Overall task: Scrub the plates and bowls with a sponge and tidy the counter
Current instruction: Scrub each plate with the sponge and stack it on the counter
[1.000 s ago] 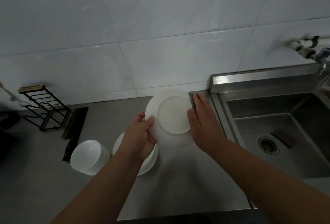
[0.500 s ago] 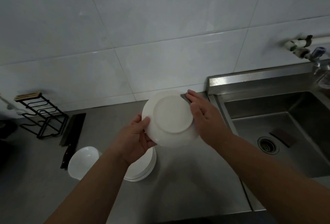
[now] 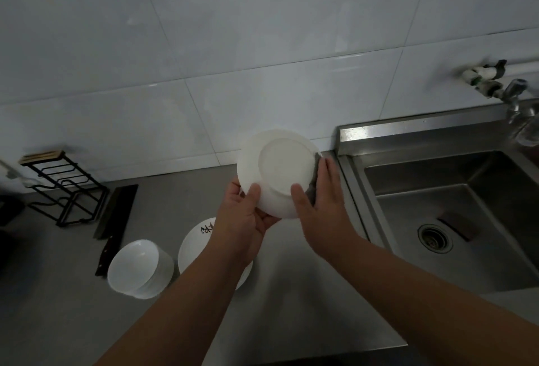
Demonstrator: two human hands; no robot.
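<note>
A white plate (image 3: 280, 164) is held tilted above the counter, its underside facing me. My left hand (image 3: 248, 219) grips its lower left rim, thumb on the underside. My right hand (image 3: 320, 205) holds a grey sponge (image 3: 315, 181) against the plate's right edge, thumb on the plate's base; most of the sponge is hidden by my fingers. Below my left arm a stack of white plates (image 3: 195, 246) with a black mark lies on the counter. A stack of white bowls (image 3: 137, 269) stands left of it.
A steel sink (image 3: 466, 214) with a drain (image 3: 434, 238) and a dark block (image 3: 459, 227) lies to the right, a tap (image 3: 513, 97) above it. A black wire rack (image 3: 62, 187) and a cleaver (image 3: 115, 219) sit at the left on the grey counter (image 3: 291, 292).
The plate has been lifted and tilted slightly. My right hand has slid down the plate's right edge, its thumb now on the base. The view has shifted.
</note>
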